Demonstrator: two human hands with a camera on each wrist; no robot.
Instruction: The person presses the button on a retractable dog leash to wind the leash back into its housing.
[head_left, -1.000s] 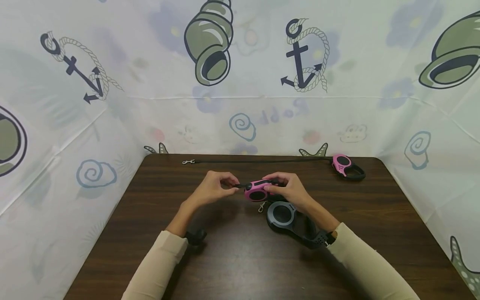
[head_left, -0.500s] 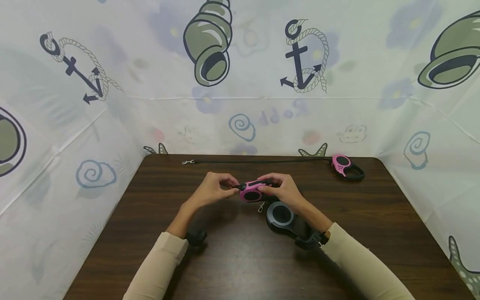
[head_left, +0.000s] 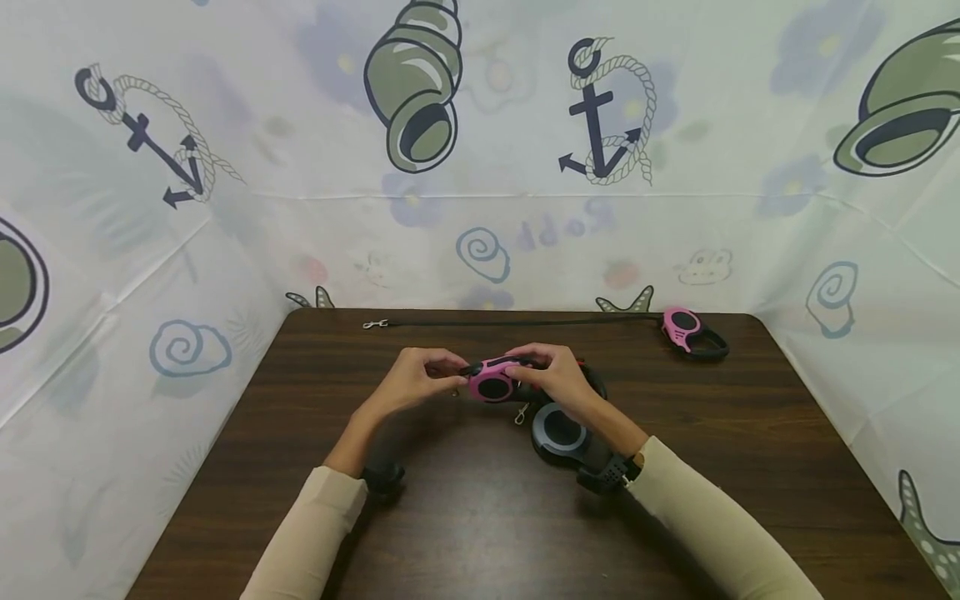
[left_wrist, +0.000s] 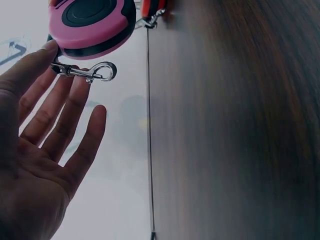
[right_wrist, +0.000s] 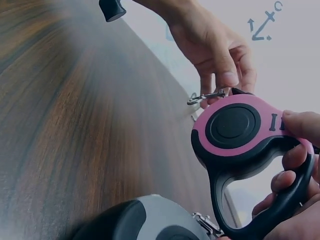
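My right hand (head_left: 555,379) grips the black handle of a pink retractable dog leash (head_left: 492,386), its thumb on the pink casing in the right wrist view. At the casing's left end my left hand (head_left: 420,379) pinches the black end of the leash cord between thumb and fingers. From that end hangs a silver snap hook (left_wrist: 92,72), close beside the casing in the left wrist view. The other left fingers are spread and fairly straight. Below my right hand lies a grey-and-black retractable leash (head_left: 562,429), partly covered by the right wrist and its camera.
At the table's (head_left: 465,517) back right lies a second pink leash (head_left: 682,329), its cord stretched left to a snap hook (head_left: 377,324). A black-and-red leash (head_left: 596,382) is partly hidden behind my right hand. Patterned cloth (head_left: 480,150) surrounds the back and sides.
The pink leash has moved left, right up to my left hand, and the length of cord between them has shortened. More of the black-and-red leash shows behind my right hand.
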